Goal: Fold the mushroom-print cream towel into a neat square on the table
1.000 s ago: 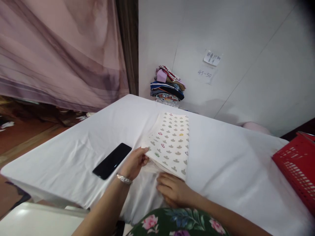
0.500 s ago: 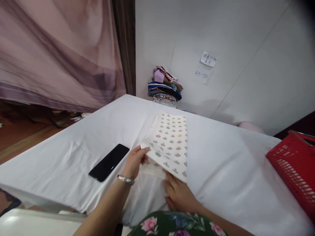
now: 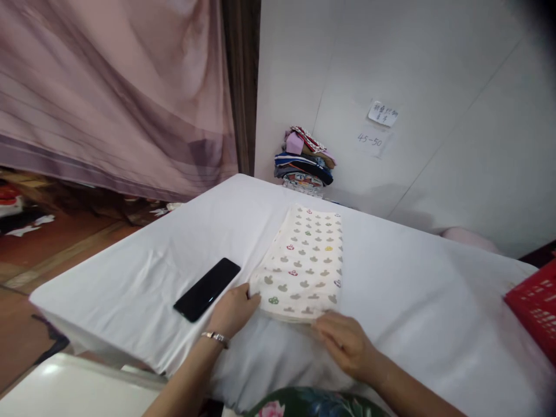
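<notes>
A folded white cloth (image 3: 308, 260) with small grey, red, green and yellow prints lies on the white-covered table (image 3: 391, 301). My left hand (image 3: 234, 310), a bracelet on its wrist, pinches the cloth's near left corner. At the near right corner my right hand (image 3: 345, 343) is closed on the cloth's edge, fingers curled. The near edge shows stacked layers between both hands. Left of the cloth, close to my left hand, lies a black phone (image 3: 207, 288).
A pile of folded clothes (image 3: 303, 161) stands behind the table's far edge, by the wall with paper notes (image 3: 382, 114). A red basket (image 3: 536, 307) is at the right edge. A pink curtain (image 3: 121, 87) hangs at the left, and a white chair (image 3: 73, 388) is at lower left.
The cloth's lifted near edge has come down and lies flatter. My right hand has come out from beneath it to its near right corner. The view has shifted slightly.
</notes>
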### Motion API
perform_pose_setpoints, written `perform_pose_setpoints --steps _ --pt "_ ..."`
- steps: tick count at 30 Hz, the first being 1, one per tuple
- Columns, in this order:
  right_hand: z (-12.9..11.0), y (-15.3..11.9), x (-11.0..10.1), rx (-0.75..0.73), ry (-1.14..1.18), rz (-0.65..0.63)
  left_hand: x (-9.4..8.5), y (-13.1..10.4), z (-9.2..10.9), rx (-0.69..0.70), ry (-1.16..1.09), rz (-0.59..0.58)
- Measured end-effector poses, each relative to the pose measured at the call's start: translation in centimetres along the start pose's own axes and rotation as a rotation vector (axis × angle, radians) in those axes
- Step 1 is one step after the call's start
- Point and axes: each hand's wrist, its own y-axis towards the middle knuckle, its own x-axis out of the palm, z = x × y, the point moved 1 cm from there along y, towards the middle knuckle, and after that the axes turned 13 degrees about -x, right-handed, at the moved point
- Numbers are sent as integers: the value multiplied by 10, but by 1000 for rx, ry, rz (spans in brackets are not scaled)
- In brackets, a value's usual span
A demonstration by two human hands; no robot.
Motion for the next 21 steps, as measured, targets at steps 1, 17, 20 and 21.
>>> perform_pose_setpoints --steps 1,17,20,21 --pt "9 6 -6 49 -10 36 0 -1 1 1 -4 -10" --pt "71 -5 11 551 -115 -498 4 8 47 481 106 405" --pt "90 16 4 546 -168 -410 22 24 56 527 193 277" --pt "99 22 3 558 -215 -371 29 30 55 488 218 226"
